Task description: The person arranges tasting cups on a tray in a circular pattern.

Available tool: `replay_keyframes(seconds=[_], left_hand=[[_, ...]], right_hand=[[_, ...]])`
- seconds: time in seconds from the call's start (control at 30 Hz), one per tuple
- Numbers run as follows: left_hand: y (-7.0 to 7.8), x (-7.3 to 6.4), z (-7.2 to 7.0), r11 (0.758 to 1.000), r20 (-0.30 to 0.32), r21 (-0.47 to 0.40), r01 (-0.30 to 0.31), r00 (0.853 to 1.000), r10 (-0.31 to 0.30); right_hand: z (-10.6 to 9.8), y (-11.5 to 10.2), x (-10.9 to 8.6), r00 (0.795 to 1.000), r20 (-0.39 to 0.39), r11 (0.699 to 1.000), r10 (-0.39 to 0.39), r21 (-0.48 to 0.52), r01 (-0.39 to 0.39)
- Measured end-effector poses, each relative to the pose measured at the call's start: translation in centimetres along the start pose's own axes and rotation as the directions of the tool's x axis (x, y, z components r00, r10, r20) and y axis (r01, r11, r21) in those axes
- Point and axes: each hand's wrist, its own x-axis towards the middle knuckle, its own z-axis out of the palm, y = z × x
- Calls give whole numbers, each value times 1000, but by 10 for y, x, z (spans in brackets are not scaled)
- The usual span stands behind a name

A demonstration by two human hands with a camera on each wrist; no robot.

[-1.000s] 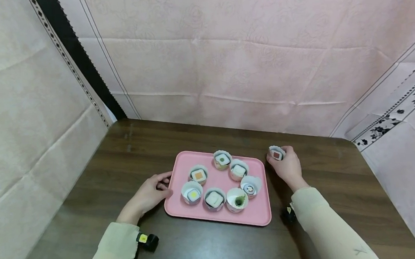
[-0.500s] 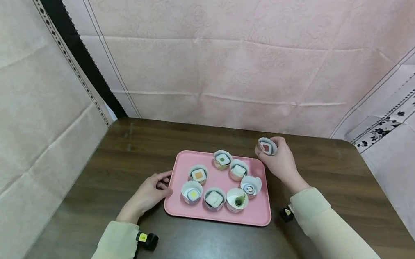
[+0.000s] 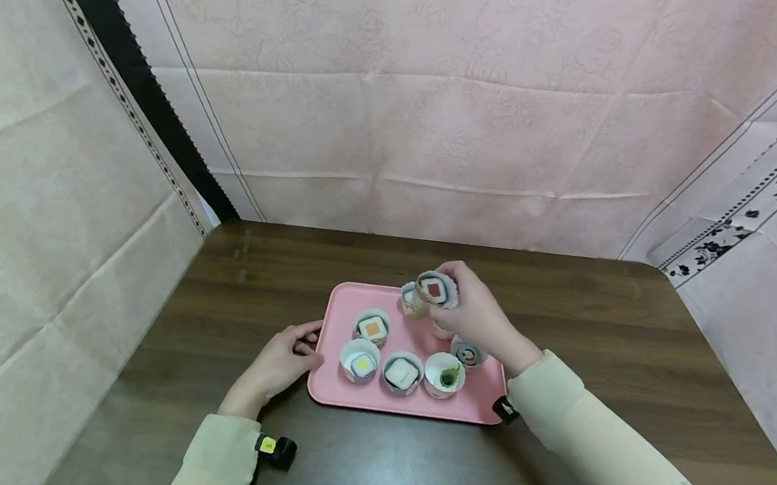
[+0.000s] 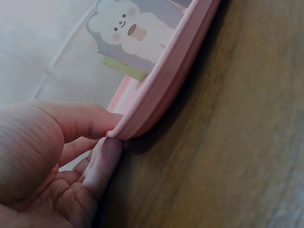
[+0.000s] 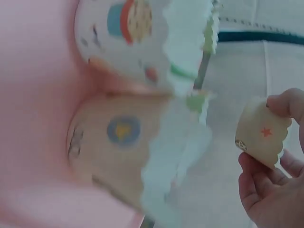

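Note:
My left hand pinches the left rim of a pink tray; in the left wrist view the rim sits between thumb and fingers. Over the tray's far right part, my right hand grips a small paper baking cup with a white piece marked by a red square inside. The right wrist view shows this cup in cream with a red star, held up by thumb and fingers. Several similar cups stand on the tray, including one with a yellow mark. The right hand partly hides the cups behind it.
A cup with a green piece and a cup with an orange mark stand on the tray. Around it stretches the dark wooden table. Pale cloth hangs behind and at the sides.
My right hand has carried the cup with the red square leftward from beside the tray to above its far right part. The left hand stays at the tray's rim.

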Motion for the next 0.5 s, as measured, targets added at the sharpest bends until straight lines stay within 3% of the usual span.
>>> replay_keyframes(seconds=[0.2,0.37,0.5], left_hand=[[-2,0,-1,999,7,-32,-8,1000,8],[-1,-1,-1,999,7,-32,-5,1000,5],[-1,-1,-1,1000,-3,-21,-8,1000,8]], right_hand=[[23,-16,5,996,78,993,-39,-109,47],[32,-21,7,994,98,962,-42,-264,67],[36,-22,7,991,122,944,-47,-320,84]])
